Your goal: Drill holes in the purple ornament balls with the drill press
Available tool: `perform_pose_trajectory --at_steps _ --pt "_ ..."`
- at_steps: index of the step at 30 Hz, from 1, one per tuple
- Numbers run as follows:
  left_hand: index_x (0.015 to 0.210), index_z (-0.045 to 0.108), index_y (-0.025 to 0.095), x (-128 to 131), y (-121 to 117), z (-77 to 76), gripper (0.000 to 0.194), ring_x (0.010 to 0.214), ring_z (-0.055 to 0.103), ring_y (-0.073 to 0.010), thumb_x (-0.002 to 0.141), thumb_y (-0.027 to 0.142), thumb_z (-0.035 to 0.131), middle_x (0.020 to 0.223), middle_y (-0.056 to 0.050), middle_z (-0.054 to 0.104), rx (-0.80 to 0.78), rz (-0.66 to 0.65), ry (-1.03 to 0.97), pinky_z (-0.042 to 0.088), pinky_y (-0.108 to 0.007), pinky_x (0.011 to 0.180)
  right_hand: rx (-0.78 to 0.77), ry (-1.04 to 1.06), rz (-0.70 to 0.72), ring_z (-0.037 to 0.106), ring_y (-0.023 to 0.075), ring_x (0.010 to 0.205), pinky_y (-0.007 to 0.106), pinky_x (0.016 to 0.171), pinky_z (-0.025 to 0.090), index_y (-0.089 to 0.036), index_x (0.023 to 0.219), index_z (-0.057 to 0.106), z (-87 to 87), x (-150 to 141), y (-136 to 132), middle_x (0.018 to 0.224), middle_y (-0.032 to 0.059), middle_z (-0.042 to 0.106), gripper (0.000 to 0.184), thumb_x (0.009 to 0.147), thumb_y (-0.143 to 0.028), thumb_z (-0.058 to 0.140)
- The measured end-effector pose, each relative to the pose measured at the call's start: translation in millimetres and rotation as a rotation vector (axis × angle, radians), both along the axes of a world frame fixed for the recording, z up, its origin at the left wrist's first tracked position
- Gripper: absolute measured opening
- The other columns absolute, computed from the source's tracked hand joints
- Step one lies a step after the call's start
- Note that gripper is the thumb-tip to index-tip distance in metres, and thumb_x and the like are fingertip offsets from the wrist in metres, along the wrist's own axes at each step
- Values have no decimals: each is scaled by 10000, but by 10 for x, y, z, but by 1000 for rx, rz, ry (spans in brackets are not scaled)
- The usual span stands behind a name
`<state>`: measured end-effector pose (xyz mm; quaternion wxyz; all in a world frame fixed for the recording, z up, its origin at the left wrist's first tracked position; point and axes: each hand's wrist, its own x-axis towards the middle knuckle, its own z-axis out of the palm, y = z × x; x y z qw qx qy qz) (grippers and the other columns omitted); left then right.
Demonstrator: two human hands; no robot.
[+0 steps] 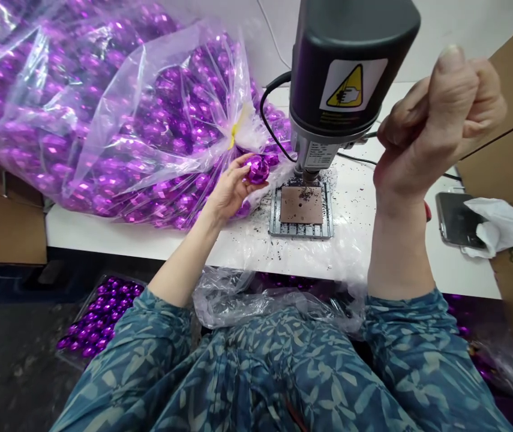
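A shiny purple faceted ball (pixel 258 169) is in my left hand (pixel 231 189), pinched by the fingers beside the tied neck of a big clear bag. To its right stands a small bench drill press (pixel 350 72) with a black motor housing and a yellow hand-warning label. Under its chuck (pixel 311 176) a brown plate (pixel 301 205) with a small dark hole lies on the grooved metal base (pixel 301 230). My right hand (pixel 445 108) is raised and closed at the right side of the machine; what its fingers grip, if anything, is hidden.
The clear bag (pixel 148 108), full of purple balls, covers the table's left side. Dark shavings are scattered around the base. A phone (pixel 458 219) and crumpled tissue (pixel 508 222) lie at right. Below the white table (pixel 116 231) are plastic film (pixel 278 303) and a tray of purple balls (pixel 98 318).
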<state>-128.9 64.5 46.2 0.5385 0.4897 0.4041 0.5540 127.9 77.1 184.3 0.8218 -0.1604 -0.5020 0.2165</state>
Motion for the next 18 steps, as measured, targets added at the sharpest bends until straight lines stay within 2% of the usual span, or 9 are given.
perform_pose_trajectory --at_steps 4,8,14,18 --pt "1231 700 242 200 -247 -42 353 1324 692 -291 966 469 751 1338 -106 733 -142 -91 -174 624 -514 1114 19 9 -24 270 46 318 288 365 92 -225 586 339 -4 -9 48 407 -100 308 627 716 -627 802" --pt "1325 697 292 348 -383 -143 425 1370 675 -317 947 462 791 1356 -93 735 -169 -133 -210 592 -565 1151 -5 -46 -54 210 52 316 331 362 93 -249 595 275 -27 7 106 409 -97 284 699 704 -737 762" --pt "1368 692 293 507 -474 -238 355 1347 690 -307 1018 354 676 1353 -73 745 -240 -214 -306 618 -559 1113 -63 -159 -137 136 59 354 379 398 111 -273 602 225 -76 52 204 419 -88 264 745 709 -874 651" --pt "1330 711 261 605 -439 -292 329 1293 719 -289 1015 357 694 1302 -76 771 -214 -152 -311 632 -516 1081 -125 -250 -171 138 66 412 375 437 153 -278 621 205 -117 114 261 421 -76 300 763 693 -940 577"
